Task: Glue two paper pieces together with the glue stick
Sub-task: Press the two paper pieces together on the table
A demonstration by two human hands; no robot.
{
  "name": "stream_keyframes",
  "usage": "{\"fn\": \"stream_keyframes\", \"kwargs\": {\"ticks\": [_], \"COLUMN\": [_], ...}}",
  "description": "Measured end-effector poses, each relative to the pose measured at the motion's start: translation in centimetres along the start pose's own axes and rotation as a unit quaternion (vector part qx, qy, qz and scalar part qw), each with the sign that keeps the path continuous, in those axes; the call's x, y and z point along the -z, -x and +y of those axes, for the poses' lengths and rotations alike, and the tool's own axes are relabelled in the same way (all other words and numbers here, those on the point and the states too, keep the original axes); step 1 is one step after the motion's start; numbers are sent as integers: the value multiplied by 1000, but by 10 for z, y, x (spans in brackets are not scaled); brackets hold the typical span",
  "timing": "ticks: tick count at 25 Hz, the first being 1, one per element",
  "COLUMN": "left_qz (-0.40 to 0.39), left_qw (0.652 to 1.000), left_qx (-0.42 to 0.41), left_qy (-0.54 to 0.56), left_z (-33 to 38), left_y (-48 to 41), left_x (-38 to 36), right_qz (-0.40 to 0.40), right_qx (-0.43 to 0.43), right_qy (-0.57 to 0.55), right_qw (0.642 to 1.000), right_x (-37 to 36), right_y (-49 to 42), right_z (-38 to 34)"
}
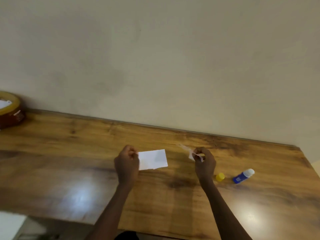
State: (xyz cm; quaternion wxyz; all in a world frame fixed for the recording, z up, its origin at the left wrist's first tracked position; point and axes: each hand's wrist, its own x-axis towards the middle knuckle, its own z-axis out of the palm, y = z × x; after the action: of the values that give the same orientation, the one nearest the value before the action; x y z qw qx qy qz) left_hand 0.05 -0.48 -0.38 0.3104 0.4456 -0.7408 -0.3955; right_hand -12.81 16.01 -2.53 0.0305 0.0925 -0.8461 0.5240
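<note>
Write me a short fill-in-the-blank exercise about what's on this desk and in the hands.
1. The left hand pinches a white paper by its ____ edge.
2. The glue stick lies on its side with its cap ____.
3. The loose cap is ____ in colour.

Missing words: left; off; yellow

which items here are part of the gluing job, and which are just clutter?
Job:
- white paper, held at its edge by the left hand
- small paper piece, pinched in the right hand
- glue stick, uncapped, lying on the table
- yellow cap

Lying about:
- tape roll, far left by the wall
</note>
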Motion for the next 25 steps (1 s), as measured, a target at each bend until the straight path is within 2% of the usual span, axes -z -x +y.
{"fn": "stream_keyframes", "kwargs": {"ticks": [2,5,9,13,18,25], "left_qz": [6,-63,-78,-84,-101,-115], "left_qw": [998,995,993,993,994,990], "left_qx": [46,74,89,76,30,6], "left_qy": [-33,-36,16,35,-28,-84], "left_z": [-13,-25,-37,-41,-47,-48], "left_y": [-5,-2,1,4,8,9], "left_x": [13,8,4,2,-8,-10], "right_qz": [8,-16,-29,-122,-219,-215], "right_qx": [74,194,264,336,314,328], "right_qy": [-9,41,68,159,241,250], "right_qw": [997,980,962,920,892,885], "right_x": [-9,-34,-62,-73,-71,-67], "right_y": [9,17,22,27,29,32], "right_z": [-8,-28,-47,-37,-11,-17]}}
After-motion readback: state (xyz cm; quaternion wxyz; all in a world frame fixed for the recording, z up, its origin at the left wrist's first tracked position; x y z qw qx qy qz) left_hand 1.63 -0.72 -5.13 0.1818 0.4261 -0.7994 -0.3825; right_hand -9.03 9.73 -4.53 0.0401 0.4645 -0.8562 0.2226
